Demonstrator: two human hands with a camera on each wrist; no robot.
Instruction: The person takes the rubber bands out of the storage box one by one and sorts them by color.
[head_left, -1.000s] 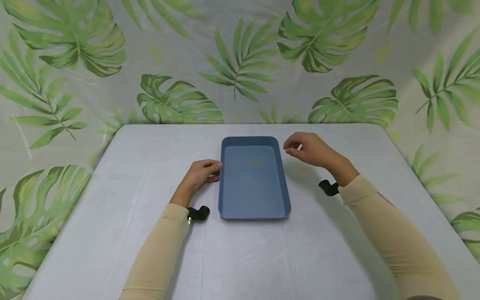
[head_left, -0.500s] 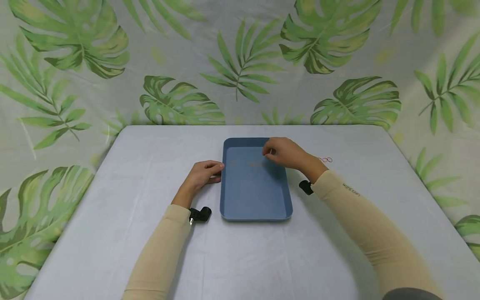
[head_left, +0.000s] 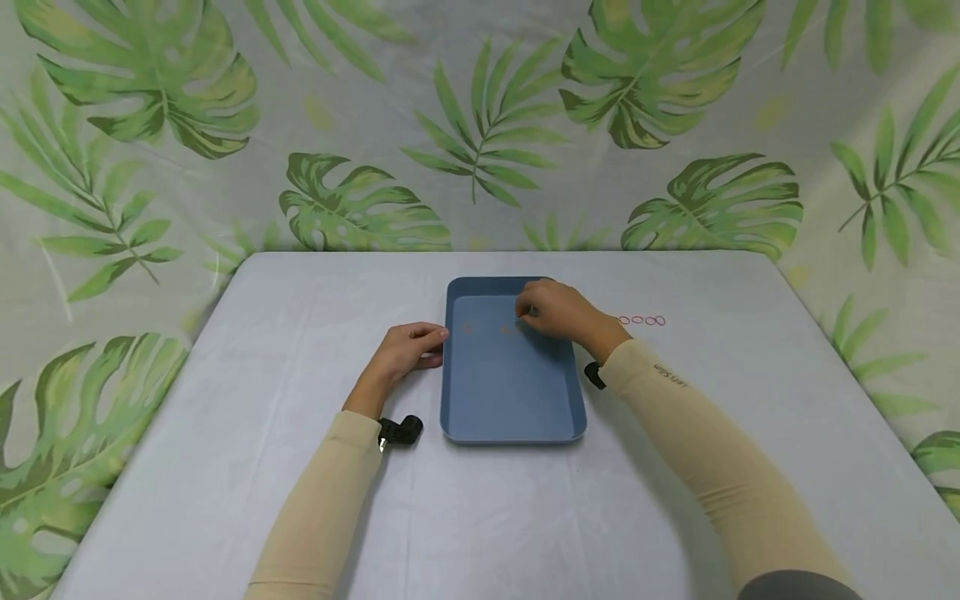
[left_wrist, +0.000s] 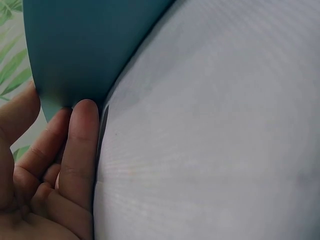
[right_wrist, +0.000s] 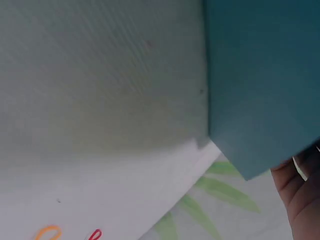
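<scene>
A shallow blue rectangular tray (head_left: 513,400) lies at the middle of the table. My left hand (head_left: 405,346) holds its left side, thumb at the rim and fingers against the outer wall, as the left wrist view shows. Over the tray's upper right part hovers my right hand (head_left: 555,310), with fingers curled and thumb close to the index finger. Whether something is pinched there is hidden. Faint orange loops, like small rubber bands, lie inside the tray, one rubber band (head_left: 468,329) at the left and others near the right fingertips.
Right of the tray, a row of red loops (head_left: 637,320) lies on the white tablecloth (head_left: 360,283). An orange loop (right_wrist: 48,232) and a red loop (right_wrist: 95,234) show in the right wrist view. A leaf-patterned cloth (head_left: 480,125) hangs behind the table.
My right hand has moved left from beside the tray to over its inside, uncovering the red loops on the table. The left hand stays at the tray's left side.
</scene>
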